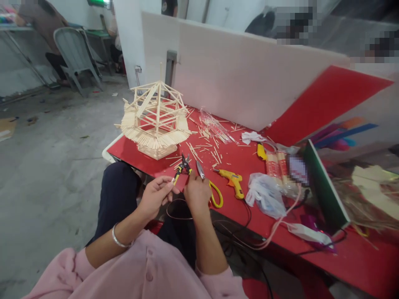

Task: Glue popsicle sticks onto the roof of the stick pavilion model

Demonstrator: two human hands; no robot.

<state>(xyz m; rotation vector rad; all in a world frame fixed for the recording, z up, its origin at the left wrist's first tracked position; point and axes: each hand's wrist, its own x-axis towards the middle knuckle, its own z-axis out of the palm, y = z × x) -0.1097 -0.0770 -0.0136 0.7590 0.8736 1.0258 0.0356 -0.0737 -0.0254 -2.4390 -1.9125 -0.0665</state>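
Note:
A pair of cutting pliers (183,166) with black and yellow handles is at the table's near edge, jaws pointing away from me and handles spread. My right hand (197,193) is closed around its right handle, palm down. My left hand (158,193) is pinched shut beside the left handle; what is between its fingertips is too small to make out. Beyond them stands a hexagonal pavilion model (157,120) of thin wooden sticks, its roof partly open framework. Scissors with yellow handles (217,195) lie just right of my right hand, beside a silver pointed tool (200,169).
Loose wooden sticks (215,149) litter the red table (232,226). A yellow glue gun (232,181), its cord hanging down, lies to the right, near a plastic bag (266,195), packs of sticks (277,166) and a green-sided box (326,187). A white board (233,70) stands behind.

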